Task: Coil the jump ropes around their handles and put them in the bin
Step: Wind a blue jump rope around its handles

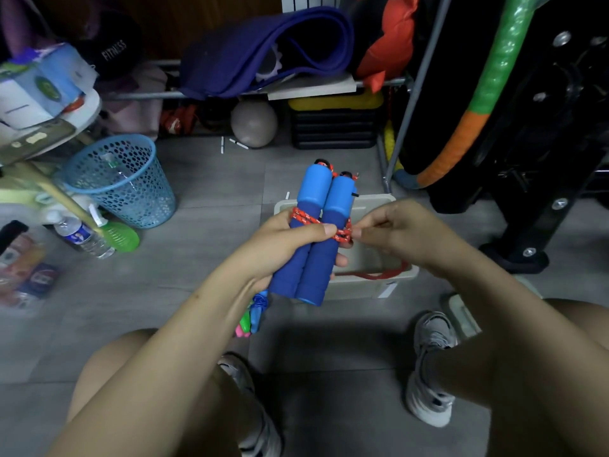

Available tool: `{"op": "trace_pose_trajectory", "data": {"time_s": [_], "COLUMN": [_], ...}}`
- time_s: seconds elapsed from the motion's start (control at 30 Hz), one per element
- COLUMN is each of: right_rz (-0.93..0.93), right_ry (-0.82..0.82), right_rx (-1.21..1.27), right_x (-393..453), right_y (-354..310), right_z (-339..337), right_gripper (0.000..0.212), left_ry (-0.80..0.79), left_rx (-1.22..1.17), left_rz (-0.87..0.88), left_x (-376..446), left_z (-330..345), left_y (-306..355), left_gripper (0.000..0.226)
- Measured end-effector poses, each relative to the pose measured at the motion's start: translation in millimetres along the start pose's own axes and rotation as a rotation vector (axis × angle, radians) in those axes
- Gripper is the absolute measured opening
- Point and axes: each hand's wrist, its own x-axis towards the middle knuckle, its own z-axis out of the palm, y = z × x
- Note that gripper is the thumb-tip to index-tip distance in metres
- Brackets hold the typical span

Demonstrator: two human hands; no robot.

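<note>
My left hand (280, 242) grips two blue jump rope handles (316, 239) held side by side and pointing away from me, thumb across the red patterned rope (308, 220) wound around their middle. My right hand (392, 230) pinches the rope's end at the handles' right side. Under the handles on the floor stands a beige bin (359, 286) with a red rope (379, 275) lying inside. A second jump rope with pink, green and blue parts (252, 319) lies on the floor below my left wrist, partly hidden.
A blue mesh wastebasket (122, 181) stands to the left, with a water bottle (84, 235) and a green spray bottle (115, 232) near it. A rack with a purple mat (263, 51), a grey ball (253, 123) and a black-yellow toolbox (334, 122) lines the back. My shoes (431, 367) rest on the grey floor.
</note>
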Motion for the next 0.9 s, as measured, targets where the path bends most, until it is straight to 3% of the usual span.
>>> {"op": "trace_pose_trajectory", "data": {"time_s": [0.23, 0.4, 0.53, 0.63, 0.73, 0.83, 0.9], "right_rz": [-0.059, 0.199, 0.189, 0.196, 0.15, 0.103, 0.072], "right_ry": [0.051, -0.05, -0.143, -0.198, -0.253, -0.326, -0.349], "right_rx": [-0.148, 0.251, 0.032, 0.031, 0.054, 0.062, -0.013], "right_x": [-3.6, -3.6, -7.2, -12.7, -18.3, -22.0, -23.6], "right_y": [-1.5, -3.0, -8.2, -14.6, -21.5, -26.9, -29.1], "right_z": [1.6, 5.5, -3.1, -10.4, -11.4, -6.9, -4.5], "right_gripper": [0.023, 0.035, 0.035, 0.021, 0.021, 0.026, 0.028], "left_ry": [0.005, 0.03, 0.063, 0.067, 0.088, 0.002, -0.039], "left_rx": [0.003, 0.128, 0.239, 0.299, 0.393, 0.558, 0.593], "left_rz": [0.052, 0.096, 0.093, 0.067, 0.032, -0.007, -0.019], "left_x": [1.4, 6.4, 8.2, 9.6, 13.0, 14.3, 16.6], "left_z": [2.3, 0.3, -1.7, -5.8, -7.5, -1.3, 1.6], "left_y": [-0.3, -1.5, -3.6, -3.9, -6.4, -9.8, -13.6], "left_gripper": [0.038, 0.037, 0.039, 0.032, 0.041, 0.054, 0.044]}}
